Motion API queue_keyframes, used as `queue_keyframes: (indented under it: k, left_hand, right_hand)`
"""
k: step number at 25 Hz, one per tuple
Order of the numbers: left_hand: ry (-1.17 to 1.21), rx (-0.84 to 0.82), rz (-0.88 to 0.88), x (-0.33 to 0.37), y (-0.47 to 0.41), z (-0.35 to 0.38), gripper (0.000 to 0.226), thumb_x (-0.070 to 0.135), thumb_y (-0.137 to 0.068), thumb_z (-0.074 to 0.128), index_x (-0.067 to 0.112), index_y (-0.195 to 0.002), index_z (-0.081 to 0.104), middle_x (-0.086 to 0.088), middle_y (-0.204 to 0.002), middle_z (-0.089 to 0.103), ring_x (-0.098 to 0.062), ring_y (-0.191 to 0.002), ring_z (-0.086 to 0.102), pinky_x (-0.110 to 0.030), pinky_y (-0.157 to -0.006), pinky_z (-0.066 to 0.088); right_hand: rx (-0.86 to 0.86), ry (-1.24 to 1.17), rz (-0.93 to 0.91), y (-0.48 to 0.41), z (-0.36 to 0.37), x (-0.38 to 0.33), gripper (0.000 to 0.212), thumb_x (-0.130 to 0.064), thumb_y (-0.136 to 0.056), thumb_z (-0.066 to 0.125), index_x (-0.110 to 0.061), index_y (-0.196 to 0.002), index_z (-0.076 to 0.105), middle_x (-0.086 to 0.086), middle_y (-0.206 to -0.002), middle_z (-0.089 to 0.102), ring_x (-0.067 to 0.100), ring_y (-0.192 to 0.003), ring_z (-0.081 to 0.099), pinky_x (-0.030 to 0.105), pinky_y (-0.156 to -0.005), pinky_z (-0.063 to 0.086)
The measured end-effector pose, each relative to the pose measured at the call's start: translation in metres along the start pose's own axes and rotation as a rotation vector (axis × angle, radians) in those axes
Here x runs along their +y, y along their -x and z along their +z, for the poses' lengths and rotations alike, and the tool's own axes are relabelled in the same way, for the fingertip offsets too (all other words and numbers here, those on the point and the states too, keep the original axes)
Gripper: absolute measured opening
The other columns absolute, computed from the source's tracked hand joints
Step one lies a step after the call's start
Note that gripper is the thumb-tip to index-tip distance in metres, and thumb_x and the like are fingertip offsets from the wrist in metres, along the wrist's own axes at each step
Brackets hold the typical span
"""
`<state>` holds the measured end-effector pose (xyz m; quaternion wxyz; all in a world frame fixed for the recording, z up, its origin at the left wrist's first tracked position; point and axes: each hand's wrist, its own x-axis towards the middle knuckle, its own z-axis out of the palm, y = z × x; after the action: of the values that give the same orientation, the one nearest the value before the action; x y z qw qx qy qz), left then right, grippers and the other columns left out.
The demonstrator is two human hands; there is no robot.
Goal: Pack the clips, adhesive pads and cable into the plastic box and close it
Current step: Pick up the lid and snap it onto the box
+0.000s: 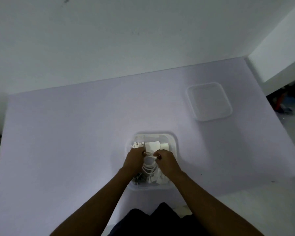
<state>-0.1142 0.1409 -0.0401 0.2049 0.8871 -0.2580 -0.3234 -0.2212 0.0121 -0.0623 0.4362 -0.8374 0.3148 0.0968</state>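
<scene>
Both the left hand (134,156) and right hand (165,159) close on the white cable (149,165), apparently tucking its coil into the plastic box (174,145) among clips (137,145) and adhesive pads (152,145), while the lid (209,101) waits apart on the tabletop (66,133).

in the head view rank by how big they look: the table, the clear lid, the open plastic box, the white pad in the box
1. pale table, by far.
2-3. open clear plastic box and square clear plastic lid look alike; the box is nearer, so unranked.
4. white rectangular adhesive pad, smallest.
</scene>
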Motion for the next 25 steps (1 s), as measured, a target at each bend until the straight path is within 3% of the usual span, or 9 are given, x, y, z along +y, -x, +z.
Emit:
queue_keyframes:
  k: [5,9,12,14,16,18,21,23,25]
  left_hand:
    - [-0.196,-0.020,0.011,0.009,-0.006,-0.007,0.017,0.013,-0.093,0.054,0.010,-0.100,0.069,-0.011,-0.103,0.070,-0.028,-0.095,0.067,-0.027,-0.071,0.044]
    - [-0.046,0.207,0.027,0.047,-0.020,-0.033,0.015,0.020,-0.093,0.058,0.012,-0.097,0.068,-0.009,-0.093,0.073,-0.026,-0.084,0.069,-0.032,-0.071,0.053]
    - [0.191,0.280,0.029,0.095,-0.046,-0.044,0.019,0.022,-0.093,0.061,0.011,-0.107,0.068,-0.003,-0.089,0.071,-0.016,-0.076,0.065,-0.025,-0.072,0.049]
    - [0.303,0.217,0.012,0.135,-0.074,-0.038,0.023,0.023,-0.094,0.060,0.010,-0.112,0.065,-0.002,-0.091,0.069,-0.013,-0.077,0.062,-0.021,-0.073,0.044]
    - [0.380,0.127,-0.034,0.167,-0.109,-0.021,0.030,0.027,-0.095,0.059,0.010,-0.119,0.062,-0.007,-0.105,0.070,-0.017,-0.088,0.065,-0.026,-0.078,0.048]
    - [0.406,0.065,-0.105,0.195,-0.148,0.005,0.040,0.033,-0.096,0.056,0.009,-0.128,0.059,-0.010,-0.120,0.066,-0.024,-0.106,0.063,-0.035,-0.091,0.050]
    - [0.375,0.026,-0.203,0.220,-0.189,0.039,0.057,0.046,-0.099,0.045,0.004,-0.136,0.050,-0.014,-0.136,0.056,-0.031,-0.124,0.052,-0.043,-0.106,0.041]
    - [0.330,0.036,-0.233,0.236,-0.209,0.059,0.065,0.052,-0.099,0.039,0.002,-0.140,0.044,-0.019,-0.140,0.050,-0.036,-0.129,0.047,-0.047,-0.110,0.036]
    - [0.232,0.039,-0.266,0.246,-0.224,0.071,0.068,0.056,-0.098,0.035,0.002,-0.138,0.045,-0.022,-0.137,0.049,-0.039,-0.128,0.045,-0.047,-0.109,0.034]
  right_hand:
    - [-0.125,0.056,0.001,0.000,-0.018,-0.001,0.022,-0.008,-0.085,0.069,-0.010,-0.107,0.072,0.008,-0.113,0.069,0.021,-0.098,0.067,0.030,-0.087,0.054]
    - [0.093,-0.143,-0.091,-0.003,-0.074,-0.010,0.006,-0.010,-0.086,0.069,-0.014,-0.084,0.072,-0.002,-0.084,0.072,0.010,-0.076,0.066,0.019,-0.071,0.051]
    - [0.250,-0.241,-0.048,-0.028,-0.129,0.003,0.009,-0.017,-0.091,0.066,-0.017,-0.083,0.070,-0.008,-0.079,0.069,0.005,-0.071,0.063,0.016,-0.068,0.049]
    - [0.336,-0.267,0.029,-0.055,-0.168,0.026,0.008,-0.018,-0.093,0.063,-0.015,-0.094,0.071,-0.003,-0.089,0.070,0.011,-0.080,0.064,0.022,-0.075,0.051]
    - [0.391,-0.293,0.123,-0.085,-0.200,0.055,0.017,-0.016,-0.093,0.062,-0.012,-0.109,0.069,0.004,-0.104,0.070,0.019,-0.093,0.066,0.030,-0.084,0.052]
    - [0.428,-0.296,0.211,-0.111,-0.229,0.090,0.026,-0.014,-0.093,0.061,-0.010,-0.118,0.064,0.010,-0.121,0.065,0.025,-0.108,0.062,0.032,-0.091,0.048]
    - [0.491,-0.196,0.258,-0.138,-0.255,0.130,0.039,-0.009,-0.090,0.062,-0.007,-0.129,0.056,0.016,-0.136,0.054,0.031,-0.128,0.048,0.030,-0.097,0.039]
    - [0.483,-0.170,0.297,-0.157,-0.277,0.153,0.052,-0.009,-0.088,0.063,-0.006,-0.138,0.048,0.017,-0.144,0.048,0.033,-0.136,0.041,0.035,-0.104,0.038]
    - [0.372,-0.162,0.366,-0.176,-0.295,0.173,0.069,-0.013,-0.088,0.064,-0.005,-0.149,0.033,0.018,-0.152,0.039,0.035,-0.142,0.035,0.042,-0.112,0.036]
